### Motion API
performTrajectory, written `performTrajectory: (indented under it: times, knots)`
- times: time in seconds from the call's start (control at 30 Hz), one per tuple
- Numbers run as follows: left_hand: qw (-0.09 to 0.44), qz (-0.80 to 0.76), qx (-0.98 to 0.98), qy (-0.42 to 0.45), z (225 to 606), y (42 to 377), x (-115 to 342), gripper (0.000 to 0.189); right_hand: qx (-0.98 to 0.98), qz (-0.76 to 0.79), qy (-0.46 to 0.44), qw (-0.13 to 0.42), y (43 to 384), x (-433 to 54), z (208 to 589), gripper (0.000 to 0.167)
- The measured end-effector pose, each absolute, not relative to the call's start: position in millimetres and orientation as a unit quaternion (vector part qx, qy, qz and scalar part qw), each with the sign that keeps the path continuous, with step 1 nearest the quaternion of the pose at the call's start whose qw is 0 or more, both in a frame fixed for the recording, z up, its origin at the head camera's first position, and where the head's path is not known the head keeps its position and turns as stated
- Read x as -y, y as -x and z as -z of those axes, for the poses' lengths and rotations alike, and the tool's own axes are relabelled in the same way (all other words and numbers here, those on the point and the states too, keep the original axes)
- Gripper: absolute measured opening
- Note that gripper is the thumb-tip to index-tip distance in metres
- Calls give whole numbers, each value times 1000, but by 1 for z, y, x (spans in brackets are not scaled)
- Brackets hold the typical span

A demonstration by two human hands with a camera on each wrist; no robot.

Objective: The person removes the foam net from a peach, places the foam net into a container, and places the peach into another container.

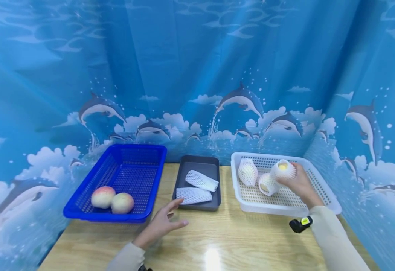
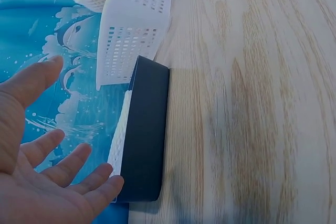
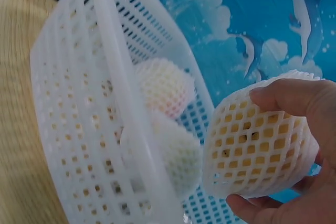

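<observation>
My right hand [image 1: 300,183] grips a peach in a white foam net [image 1: 283,169] above the white basket [image 1: 322,184]. In the right wrist view the thumb and fingers curl round this netted peach [image 3: 257,140], and yellowish skin shows through the mesh. Two more netted peaches, one at the left [image 1: 247,172] and one in the middle [image 1: 268,184], lie in the basket. My left hand [image 1: 161,226] hovers at the front left of the dark grey tray [image 1: 197,206], holding nothing, its fingers relaxed and apart. Two foam nets, an upper one [image 1: 202,180] and a lower one [image 1: 194,195], lie flat in that tray.
At the left stands a blue basket [image 1: 116,216] with two bare peaches, one redder [image 1: 102,197] and one paler [image 1: 122,203]. All three containers sit on a wooden table [image 1: 238,241]. A blue dolphin-print curtain [image 1: 190,75] hangs behind and at both sides.
</observation>
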State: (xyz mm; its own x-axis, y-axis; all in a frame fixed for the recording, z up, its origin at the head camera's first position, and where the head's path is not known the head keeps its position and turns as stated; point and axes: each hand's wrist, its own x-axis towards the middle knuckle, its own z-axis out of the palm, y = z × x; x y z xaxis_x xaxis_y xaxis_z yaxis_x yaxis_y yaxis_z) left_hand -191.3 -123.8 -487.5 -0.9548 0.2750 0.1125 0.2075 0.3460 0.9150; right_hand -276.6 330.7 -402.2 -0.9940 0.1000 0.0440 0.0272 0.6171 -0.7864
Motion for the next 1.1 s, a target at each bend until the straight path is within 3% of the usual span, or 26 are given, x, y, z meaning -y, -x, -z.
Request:
performTrajectory:
  times: [0.57, 1.1]
  knots:
    - [39, -562, -813, -148, 485, 189, 124, 76, 888, -456, -28, 40, 257, -267, 377, 94]
    - [39, -575, -803, -151, 488, 189, 124, 74, 882, -459, -106, 30, 241, -219, 377, 90]
